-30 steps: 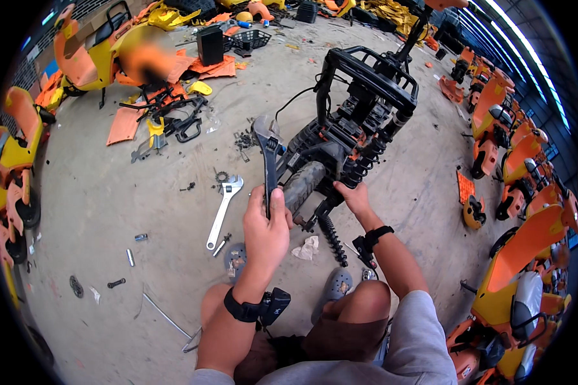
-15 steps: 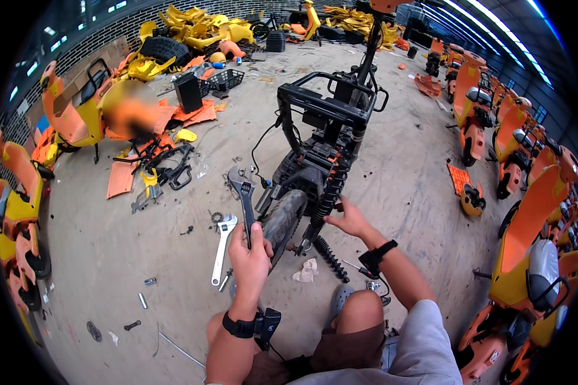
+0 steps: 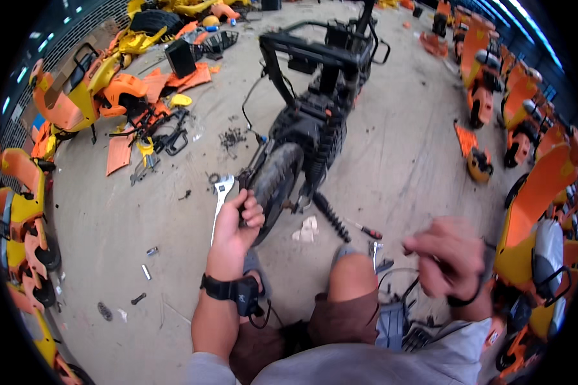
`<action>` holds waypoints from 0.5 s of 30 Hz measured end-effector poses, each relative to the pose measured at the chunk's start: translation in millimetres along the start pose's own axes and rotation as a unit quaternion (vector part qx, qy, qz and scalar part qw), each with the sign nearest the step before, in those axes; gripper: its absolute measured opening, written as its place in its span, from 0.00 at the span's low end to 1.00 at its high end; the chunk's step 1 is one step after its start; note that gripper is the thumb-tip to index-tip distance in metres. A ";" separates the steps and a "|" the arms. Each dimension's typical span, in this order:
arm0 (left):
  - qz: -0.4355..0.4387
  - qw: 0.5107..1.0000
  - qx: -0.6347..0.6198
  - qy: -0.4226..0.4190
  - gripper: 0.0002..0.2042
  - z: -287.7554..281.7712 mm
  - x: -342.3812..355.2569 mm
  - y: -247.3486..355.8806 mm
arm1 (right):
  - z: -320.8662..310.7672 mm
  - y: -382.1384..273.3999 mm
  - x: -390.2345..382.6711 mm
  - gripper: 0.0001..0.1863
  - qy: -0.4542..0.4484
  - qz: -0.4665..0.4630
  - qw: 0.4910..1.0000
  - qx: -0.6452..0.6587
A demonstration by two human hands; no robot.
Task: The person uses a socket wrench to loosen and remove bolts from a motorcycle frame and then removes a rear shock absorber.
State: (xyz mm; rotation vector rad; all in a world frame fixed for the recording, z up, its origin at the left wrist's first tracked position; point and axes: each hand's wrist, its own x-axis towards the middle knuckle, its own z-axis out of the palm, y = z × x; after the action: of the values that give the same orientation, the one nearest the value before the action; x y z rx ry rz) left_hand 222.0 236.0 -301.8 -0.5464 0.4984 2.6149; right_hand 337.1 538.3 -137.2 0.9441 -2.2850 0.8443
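Beside the rear tire (image 3: 281, 168) of a stripped black scooter frame (image 3: 315, 125), my left hand (image 3: 236, 221) is closed around an adjustable wrench. Its dark head (image 3: 245, 178) barely stands out against the dark parts behind. A silver adjustable wrench (image 3: 223, 187) lies on the floor, its handle partly covered by my left hand. My right hand (image 3: 448, 256) is raised at the right, away from the scooter, its fingers smeared by motion. On the floor between my right hand and the wheel are a screwdriver (image 3: 368, 231) and a ratchet-like silver tool (image 3: 375, 249).
A loose coil shock absorber (image 3: 331, 217) slants down beside the wheel, near crumpled paper (image 3: 306, 230). Metal sockets (image 3: 147, 272) lie at left. A grey toolbox-like case (image 3: 392, 324) sits by my right leg. Orange-yellow scooters (image 3: 533, 205) line the right; body panels (image 3: 192, 76) are piled far left.
My right hand has left the scooter's shock absorber and swung right and back. My left hand has lowered the wrench beside the tire. The view has tipped downward.
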 end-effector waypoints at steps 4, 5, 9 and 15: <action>-0.066 0.992 -0.110 0.015 0.07 -19.1 9.9 -0.6 | -28.4 -39.3 24.9 0.12 -0.039 -0.226 0.971 -0.068; -0.070 0.990 -0.117 0.022 0.07 -17.8 11.3 -3.8 | -32.3 -45.5 32.0 0.12 -0.047 -0.279 0.956 -0.080; -0.058 0.993 -0.101 0.024 0.07 -6.0 17.0 -9.2 | -57.5 -82.2 18.7 0.09 -0.113 -0.252 0.949 -0.152; 0.010 0.997 -0.066 0.032 0.08 -13.6 19.3 -2.6 | -46.9 -89.0 28.3 0.14 -0.146 -0.142 0.967 -0.151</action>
State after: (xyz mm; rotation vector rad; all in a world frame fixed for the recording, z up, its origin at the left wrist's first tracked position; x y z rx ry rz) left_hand 211.0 238.8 -322.8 -0.6719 0.3539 2.6705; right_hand 397.0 509.5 -56.5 1.2760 -2.3490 0.2373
